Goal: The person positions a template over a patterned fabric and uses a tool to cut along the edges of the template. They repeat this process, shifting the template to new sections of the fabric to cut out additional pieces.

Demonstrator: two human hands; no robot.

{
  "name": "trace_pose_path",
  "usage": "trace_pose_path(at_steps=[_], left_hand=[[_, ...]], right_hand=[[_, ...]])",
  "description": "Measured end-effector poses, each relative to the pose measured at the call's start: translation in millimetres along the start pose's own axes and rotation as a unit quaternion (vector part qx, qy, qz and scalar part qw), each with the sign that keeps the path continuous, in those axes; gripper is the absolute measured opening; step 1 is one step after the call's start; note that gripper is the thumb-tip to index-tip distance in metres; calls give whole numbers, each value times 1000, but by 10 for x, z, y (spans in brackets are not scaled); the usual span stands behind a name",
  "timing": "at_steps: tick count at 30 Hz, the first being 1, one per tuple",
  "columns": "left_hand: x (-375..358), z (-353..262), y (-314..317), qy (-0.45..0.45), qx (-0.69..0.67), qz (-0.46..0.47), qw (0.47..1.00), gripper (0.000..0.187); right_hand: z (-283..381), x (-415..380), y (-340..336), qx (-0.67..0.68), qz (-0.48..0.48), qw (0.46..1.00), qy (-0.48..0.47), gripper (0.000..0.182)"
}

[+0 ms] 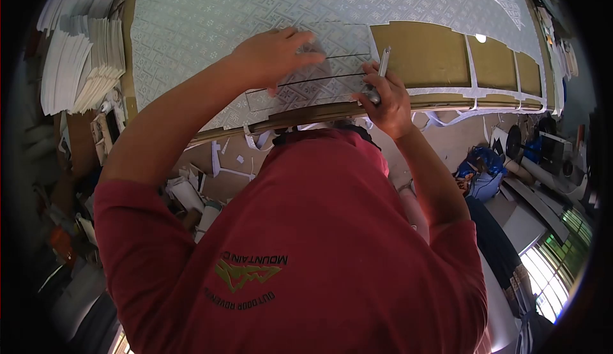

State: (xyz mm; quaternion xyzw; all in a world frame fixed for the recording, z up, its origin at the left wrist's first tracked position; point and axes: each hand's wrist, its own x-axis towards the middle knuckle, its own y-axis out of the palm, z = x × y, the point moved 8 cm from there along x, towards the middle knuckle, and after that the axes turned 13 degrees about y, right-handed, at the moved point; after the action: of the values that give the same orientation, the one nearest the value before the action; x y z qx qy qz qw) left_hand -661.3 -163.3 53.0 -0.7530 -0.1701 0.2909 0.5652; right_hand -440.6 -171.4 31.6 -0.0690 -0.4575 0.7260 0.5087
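Note:
A pale grey sheet with a woven-looking geometric pattern (191, 28) covers much of the worktable. My left hand (278, 54) is over the sheet near the table's front edge, palm down and fingers spread, holding nothing. To its right, my right hand (389, 102) is closed around a slim silver utility knife (384, 61), its narrow end pointing away from me. Between the hands lies a strip of the same patterned material (325, 76), with dark straight lines along it. The right fingertips rest at the strip's right end, by the sheet's cut edge.
Brown table surface (418, 54) shows through cut-out areas at right, crossed by narrow pale strips. Stacked white paper (83, 60) stands at far left. Offcuts (220, 162) litter the floor below the front edge. A blue plastic bag (482, 169) sits at lower right.

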Motion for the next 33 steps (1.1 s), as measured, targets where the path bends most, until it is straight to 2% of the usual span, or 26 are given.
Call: trace_pose_path(at_steps=[1, 5, 7, 8, 10, 13, 17, 22, 25, 28, 29, 31, 32, 33], left_hand=[[108, -100, -46, 50, 48, 4, 998, 104], [391, -306, 91, 108, 89, 77, 987, 113], [515, -384, 44, 130, 146, -15, 981, 115], [542, -400, -19, 133, 145, -11, 980, 115], [558, -373, 22, 114, 134, 133, 975, 93], [602, -351, 45, 106, 117, 107, 982, 90], [621, -332, 62, 94, 86, 173, 977, 85], [618, -319, 133, 102, 121, 138, 978, 69], [619, -319, 125, 101, 101, 119, 982, 69], [616, -323, 107, 95, 119, 142, 978, 67], [631, -342, 68, 97, 123, 137, 978, 67], [617, -342, 85, 85, 107, 188, 973, 101], [614, -355, 44, 89, 111, 183, 973, 101], [598, -357, 36, 91, 97, 194, 972, 109]], right_hand=[[-6, 1, -13, -1, -4, 1000, 6, 45], [-34, -1, 2, 11, 7, 1000, 23, 44], [-48, -7, 11, 18, 6, 999, 29, 44], [-50, -11, 9, 19, 3, 999, 32, 44], [-51, -12, 2, 25, 1, 999, 38, 44], [-46, 8, -23, 28, 3, 999, 46, 43], [-59, 15, -29, 37, 9, 998, 39, 42], [-104, -6, -3, 61, 25, 997, 36, 46], [-103, 29, -8, 57, 24, 997, 35, 45], [-95, 36, -51, 62, 20, 997, 42, 41], [-124, 31, -79, 107, -4, 993, 55, 37], [-116, 7, -164, 143, -33, 987, 66, 33], [-104, -12, -238, 147, -54, 985, 75, 31], [-87, -50, -303, 150, -72, 982, 84, 29]])
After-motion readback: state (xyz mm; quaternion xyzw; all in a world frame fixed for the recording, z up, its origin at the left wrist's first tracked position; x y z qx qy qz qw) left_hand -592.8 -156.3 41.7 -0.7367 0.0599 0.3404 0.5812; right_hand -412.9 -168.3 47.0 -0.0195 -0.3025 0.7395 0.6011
